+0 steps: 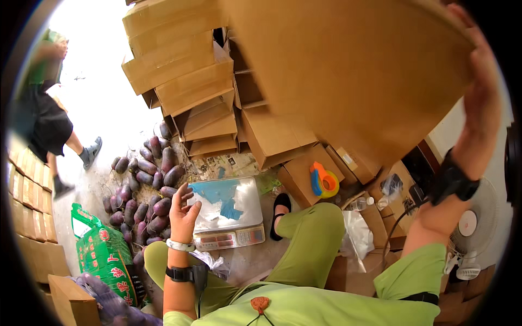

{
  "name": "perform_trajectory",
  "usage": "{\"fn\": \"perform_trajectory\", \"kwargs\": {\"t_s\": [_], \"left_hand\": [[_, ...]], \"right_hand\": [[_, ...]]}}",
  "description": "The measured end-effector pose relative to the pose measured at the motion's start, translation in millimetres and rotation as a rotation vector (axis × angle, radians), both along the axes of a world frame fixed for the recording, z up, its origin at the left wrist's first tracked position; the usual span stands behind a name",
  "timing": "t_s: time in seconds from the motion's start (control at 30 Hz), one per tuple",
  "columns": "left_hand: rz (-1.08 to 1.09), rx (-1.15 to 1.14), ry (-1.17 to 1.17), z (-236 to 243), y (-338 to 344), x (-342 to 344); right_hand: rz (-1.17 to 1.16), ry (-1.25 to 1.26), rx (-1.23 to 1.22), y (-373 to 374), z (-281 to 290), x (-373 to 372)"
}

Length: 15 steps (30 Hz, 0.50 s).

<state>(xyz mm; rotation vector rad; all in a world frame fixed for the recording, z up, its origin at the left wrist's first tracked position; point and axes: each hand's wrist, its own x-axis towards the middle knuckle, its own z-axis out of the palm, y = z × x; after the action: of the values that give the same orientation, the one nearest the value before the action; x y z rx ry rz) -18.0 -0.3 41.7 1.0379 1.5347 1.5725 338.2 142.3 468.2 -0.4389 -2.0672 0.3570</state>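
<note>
My right hand (479,60) is raised at the upper right, its fingers closed on the side of a large brown cardboard box (359,70). The box is tilted, blurred, and fills the top of the view. My left hand (182,217) has nothing in it, its fingers apart, just left of a flat metal weighing scale (253,204). Torn blue and white film (223,198) covers part of the scale's pan. Beyond the left hand lies a heap of dark purple radishes (155,209) on the floor.
Cardboard boxes (190,92) are stacked high ahead. Tape rolls (324,180) rest on a carton at the right. A green printed sack (106,261) stands at the lower left. A fan (470,223) is at the far right. Another person (51,114) walks at the left.
</note>
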Motion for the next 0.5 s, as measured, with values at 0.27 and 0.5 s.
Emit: {"fn": "perform_trajectory", "kwargs": {"t_s": [0.27,0.5], "left_hand": [[-0.283,0.077,-0.101,27.6,-16.7,26.2],[-0.247,-0.149,-0.256,23.0,-65.8,-2.3]], "right_hand": [[0.134,0.027,-0.620,6.5,-179.8,-37.4],[0.330,0.024,-1.130,9.0,-310.6,-48.1]]}}
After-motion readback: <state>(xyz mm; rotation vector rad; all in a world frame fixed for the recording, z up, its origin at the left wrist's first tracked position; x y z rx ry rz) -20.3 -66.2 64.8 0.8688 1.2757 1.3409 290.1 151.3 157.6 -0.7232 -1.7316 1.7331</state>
